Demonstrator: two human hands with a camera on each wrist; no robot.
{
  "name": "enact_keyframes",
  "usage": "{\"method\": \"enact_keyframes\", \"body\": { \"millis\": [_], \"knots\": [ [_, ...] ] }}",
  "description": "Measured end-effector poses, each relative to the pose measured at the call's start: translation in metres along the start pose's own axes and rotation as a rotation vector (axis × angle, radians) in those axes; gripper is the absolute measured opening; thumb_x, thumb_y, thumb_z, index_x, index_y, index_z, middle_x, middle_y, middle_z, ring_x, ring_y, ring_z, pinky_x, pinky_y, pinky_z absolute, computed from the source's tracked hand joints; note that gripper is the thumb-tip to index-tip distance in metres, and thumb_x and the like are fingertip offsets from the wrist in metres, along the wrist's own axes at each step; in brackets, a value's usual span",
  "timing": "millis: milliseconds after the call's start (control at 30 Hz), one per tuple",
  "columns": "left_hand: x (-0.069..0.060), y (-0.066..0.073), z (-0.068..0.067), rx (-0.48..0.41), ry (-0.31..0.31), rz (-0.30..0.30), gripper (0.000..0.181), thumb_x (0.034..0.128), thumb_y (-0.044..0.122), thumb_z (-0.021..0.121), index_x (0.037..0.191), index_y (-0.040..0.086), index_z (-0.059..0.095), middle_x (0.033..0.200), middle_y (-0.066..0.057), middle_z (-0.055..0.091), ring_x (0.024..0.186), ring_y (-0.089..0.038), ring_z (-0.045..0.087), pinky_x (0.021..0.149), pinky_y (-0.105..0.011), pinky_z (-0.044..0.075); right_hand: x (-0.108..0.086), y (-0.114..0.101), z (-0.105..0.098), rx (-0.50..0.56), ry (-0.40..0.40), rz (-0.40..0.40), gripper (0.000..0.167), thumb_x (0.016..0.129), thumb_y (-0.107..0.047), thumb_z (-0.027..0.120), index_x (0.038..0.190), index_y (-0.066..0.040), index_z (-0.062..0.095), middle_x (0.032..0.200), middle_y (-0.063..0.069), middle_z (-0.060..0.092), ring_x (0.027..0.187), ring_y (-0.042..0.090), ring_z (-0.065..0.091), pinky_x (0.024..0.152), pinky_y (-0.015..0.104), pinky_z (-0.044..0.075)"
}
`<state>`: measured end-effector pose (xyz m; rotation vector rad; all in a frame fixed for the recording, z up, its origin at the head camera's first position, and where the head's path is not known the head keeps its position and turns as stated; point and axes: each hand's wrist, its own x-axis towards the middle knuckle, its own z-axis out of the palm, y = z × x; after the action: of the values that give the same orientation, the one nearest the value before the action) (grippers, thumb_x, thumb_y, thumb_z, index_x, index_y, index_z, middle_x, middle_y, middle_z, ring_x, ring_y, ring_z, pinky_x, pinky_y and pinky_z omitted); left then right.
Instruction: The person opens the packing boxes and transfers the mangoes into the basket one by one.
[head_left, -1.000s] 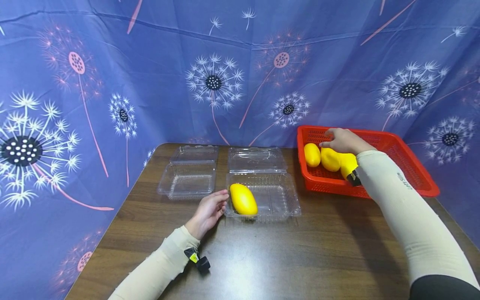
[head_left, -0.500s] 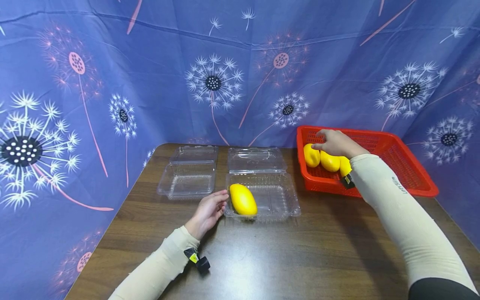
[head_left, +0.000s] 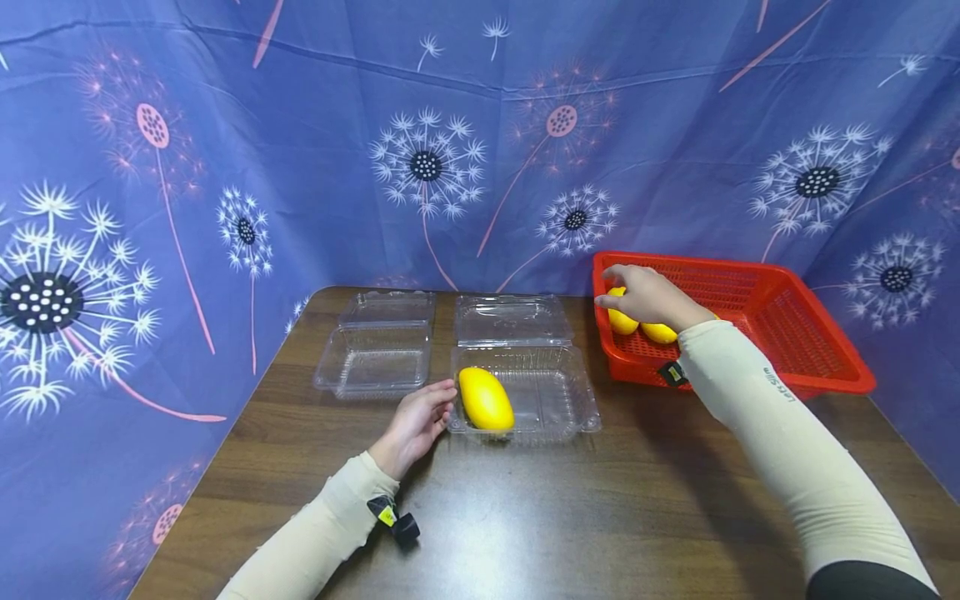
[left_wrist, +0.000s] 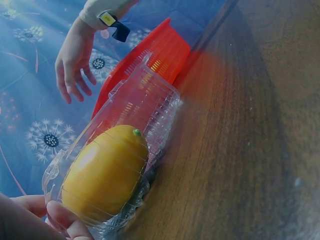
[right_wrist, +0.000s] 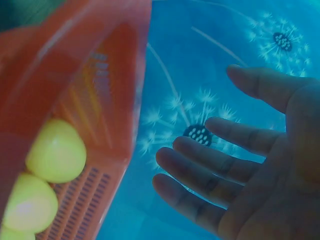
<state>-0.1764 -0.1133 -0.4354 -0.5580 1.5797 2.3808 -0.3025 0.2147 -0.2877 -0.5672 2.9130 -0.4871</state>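
Note:
My left hand pinches the left edge of an open clear plastic clamshell box; in the left wrist view its fingertips are at the rim. One yellow mango lies in the left part of this box, its green stem nub showing in the left wrist view. My right hand is over the left end of a red plastic basket, fingers spread and holding nothing in the right wrist view. Several mangoes lie in the basket, partly hidden by the hand and sleeve in the head view.
A second open clear clamshell box stands to the left of the first. Everything rests on a brown wooden table. A blue curtain with dandelion prints hangs right behind the boxes and basket.
My right hand has moved left across the basket, from above the middle mangoes to its left rim. The left hand, the boxes and the boxed mango have stayed put.

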Motion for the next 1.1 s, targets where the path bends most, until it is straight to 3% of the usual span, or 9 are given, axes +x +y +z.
{"method": "enact_keyframes", "body": {
  "millis": [300, 700, 967, 1100],
  "knots": [
    [0.0, 0.0, 0.0, -0.01, -0.003, -0.012, 0.036, 0.0923, 0.001, 0.056, 0.128, -0.004, 0.052, 0.083, 0.004, 0.058, 0.065, -0.003, 0.049, 0.057, -0.012, 0.044, -0.008, -0.016, 0.021, 0.058, 0.022, 0.002, 0.053, 0.094, -0.03, 0.063, 0.136, -0.001, 0.049, 0.128, 0.027, 0.056, 0.113, 0.041, 0.056, 0.095, 0.056, 0.048],
    [-0.002, 0.002, -0.002, -0.014, -0.019, -0.026, 0.033, 0.0946, 0.004, 0.054, 0.127, -0.004, 0.052, 0.081, 0.005, 0.058, 0.066, -0.004, 0.05, 0.059, -0.012, 0.045, -0.011, -0.049, 0.057, 0.107, 0.061, -0.139, 0.052, 0.09, -0.026, 0.068, 0.132, 0.002, 0.053, 0.125, 0.024, 0.062, 0.114, 0.038, 0.059, 0.1, 0.054, 0.048],
    [0.001, 0.005, -0.002, -0.042, -0.011, -0.059, 0.01, 0.0959, 0.013, 0.057, 0.1, 0.005, 0.06, 0.079, 0.005, 0.058, 0.067, -0.007, 0.051, 0.06, -0.014, 0.045, -0.012, -0.065, 0.089, 0.132, 0.0, -0.193, 0.052, 0.09, -0.028, 0.069, 0.132, 0.0, 0.055, 0.123, 0.021, 0.064, 0.11, 0.036, 0.062, 0.095, 0.051, 0.052],
    [0.001, 0.006, -0.002, -0.044, -0.008, -0.073, 0.01, 0.0971, 0.014, 0.055, 0.1, 0.006, 0.061, 0.079, 0.005, 0.059, 0.069, -0.008, 0.051, 0.061, -0.015, 0.045, -0.013, -0.07, 0.104, 0.153, -0.05, -0.198, 0.053, 0.09, -0.028, 0.069, 0.132, 0.0, 0.054, 0.123, 0.021, 0.064, 0.111, 0.034, 0.062, 0.095, 0.049, 0.052]
  ]
}}
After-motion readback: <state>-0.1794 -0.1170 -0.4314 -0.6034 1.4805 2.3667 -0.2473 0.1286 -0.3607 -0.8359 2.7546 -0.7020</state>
